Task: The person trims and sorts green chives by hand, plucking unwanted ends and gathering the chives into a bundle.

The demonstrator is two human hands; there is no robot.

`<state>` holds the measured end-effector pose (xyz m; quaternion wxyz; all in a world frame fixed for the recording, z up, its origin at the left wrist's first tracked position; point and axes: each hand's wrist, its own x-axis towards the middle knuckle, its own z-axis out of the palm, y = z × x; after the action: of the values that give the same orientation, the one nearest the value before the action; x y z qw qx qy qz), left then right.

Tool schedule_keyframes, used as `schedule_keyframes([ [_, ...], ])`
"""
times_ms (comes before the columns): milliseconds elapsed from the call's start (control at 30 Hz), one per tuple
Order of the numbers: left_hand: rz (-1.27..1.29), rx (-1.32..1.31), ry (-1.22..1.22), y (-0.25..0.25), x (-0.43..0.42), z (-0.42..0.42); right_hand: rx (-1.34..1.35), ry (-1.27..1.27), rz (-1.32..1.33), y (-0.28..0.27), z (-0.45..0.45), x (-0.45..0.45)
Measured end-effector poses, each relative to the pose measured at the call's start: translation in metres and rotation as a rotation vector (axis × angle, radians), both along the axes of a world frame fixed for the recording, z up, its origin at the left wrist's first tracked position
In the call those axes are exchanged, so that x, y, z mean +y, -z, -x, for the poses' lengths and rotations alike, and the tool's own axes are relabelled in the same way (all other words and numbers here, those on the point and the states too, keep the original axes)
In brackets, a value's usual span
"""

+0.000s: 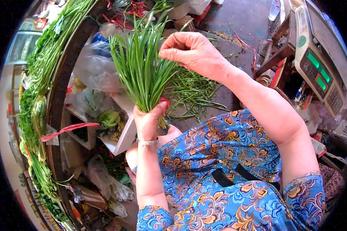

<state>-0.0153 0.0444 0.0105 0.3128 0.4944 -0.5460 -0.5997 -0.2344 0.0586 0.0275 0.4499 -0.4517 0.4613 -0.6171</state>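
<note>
A bunch of long green leafy stalks (142,69) stands fanned out in my left hand (147,121), whose fingers wrap round its lower end. Something red shows at that hand's fingertips, and a pale bracelet circles the wrist. Just right of the leaf tips is my right hand (194,52), with thumb and forefinger pressed together. Whatever it may hold is too small to make out. Loose green trimmings (196,90) lie spread on the floor beyond the bunch and below my right hand.
A scale with lit green displays (318,71) is at the right. Green vegetables (42,73) line a curved shelf at the left. Plastic bags (98,69), a white crate edge (123,134) and a red strip (69,131) lie left of my left hand.
</note>
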Motion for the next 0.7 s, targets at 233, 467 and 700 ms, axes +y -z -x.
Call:
schedule_keyframes([
  [233, 0.065, -0.108, 0.063, 0.003, 0.002, 0.0, 0.368, 0.307, 0.103, 0.001, 0.003, -0.002],
  [467, 0.116, -0.076, 0.07, 0.007, 0.002, -0.002, 0.562, 0.308, -0.031, 0.01, 0.009, -0.003],
  [700, 0.145, -0.061, 0.09, 0.01, 0.003, -0.004, 0.405, 0.108, -0.138, 0.015, 0.011, -0.009],
])
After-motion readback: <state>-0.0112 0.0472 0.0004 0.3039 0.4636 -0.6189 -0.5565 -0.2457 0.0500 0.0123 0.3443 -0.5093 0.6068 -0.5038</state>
